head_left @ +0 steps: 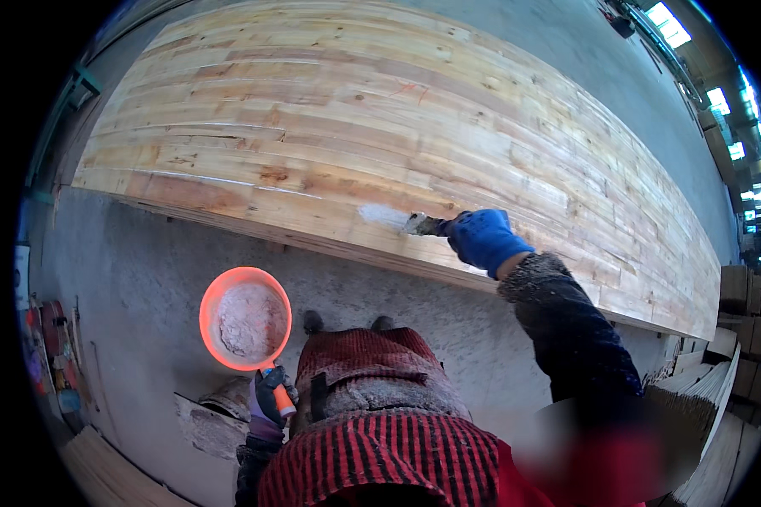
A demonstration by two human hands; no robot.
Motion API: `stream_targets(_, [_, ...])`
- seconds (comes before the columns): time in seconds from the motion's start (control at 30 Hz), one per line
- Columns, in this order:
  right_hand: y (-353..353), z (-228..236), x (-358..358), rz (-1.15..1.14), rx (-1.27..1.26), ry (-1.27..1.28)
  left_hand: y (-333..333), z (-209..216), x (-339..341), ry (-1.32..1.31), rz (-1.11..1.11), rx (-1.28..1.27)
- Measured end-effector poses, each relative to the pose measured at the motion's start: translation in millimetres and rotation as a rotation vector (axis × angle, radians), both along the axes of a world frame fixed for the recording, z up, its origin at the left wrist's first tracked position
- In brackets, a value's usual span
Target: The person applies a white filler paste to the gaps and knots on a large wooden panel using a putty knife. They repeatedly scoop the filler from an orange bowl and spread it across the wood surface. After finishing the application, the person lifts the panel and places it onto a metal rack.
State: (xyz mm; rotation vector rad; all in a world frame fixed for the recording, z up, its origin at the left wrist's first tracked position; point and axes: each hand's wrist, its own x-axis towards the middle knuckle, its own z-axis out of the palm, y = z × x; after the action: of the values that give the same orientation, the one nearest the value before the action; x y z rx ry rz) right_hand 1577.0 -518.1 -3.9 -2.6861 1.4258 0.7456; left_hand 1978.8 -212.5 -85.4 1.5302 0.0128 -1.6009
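Observation:
In my blue-gloved right hand (pixel 487 240) is a putty knife (pixel 417 224), its whitish, crusted blade lying on the wooden panel (pixel 330 118) near the front edge. Just left of the blade, a wet white smear of filler (pixel 380 214) covers part of the boards. My left hand (pixel 271 397), in a dark glove, grips the handle of an orange plastic dipper (pixel 205 313). Pale, lumpy filler (pixel 251 321) sits inside that dipper. It hangs over the floor, apart from the panel and on its near side. The right thumb and fingers wrap the knife's handle, hiding most of it.
The big panel of joined strips spans the view above the grey concrete floor (pixel 144 262). Stacked boards (pixel 693 380) stand at the lower right, with more planks (pixel 114 469) at the lower left. A dusty board (pixel 207 427) lies beside my left arm.

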Motion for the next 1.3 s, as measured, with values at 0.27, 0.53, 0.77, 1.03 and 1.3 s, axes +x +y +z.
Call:
stream_targets(0.27, [-3,41,-41,0.008,0.126,0.312,11,-12,11,0.010,0.061,-0.004])
stream_targets(0.53, [-19,-3,105,0.028,0.126,0.055,4,-3,24,0.041,0.023,-0.047])
stream_targets(0.77, [-11,38,3,-0.005,0.207,0.384,19,-21,33,0.085,0.144,-0.008])
stream_targets(1.03, [-13,0,46,-0.056,0.159,0.105,0,-5,43,0.017,0.032,-0.011])
stream_targets(1.3, [-18,26,118,0.073,0.055,0.033,-9,-7,56,0.047,0.043,0.014])
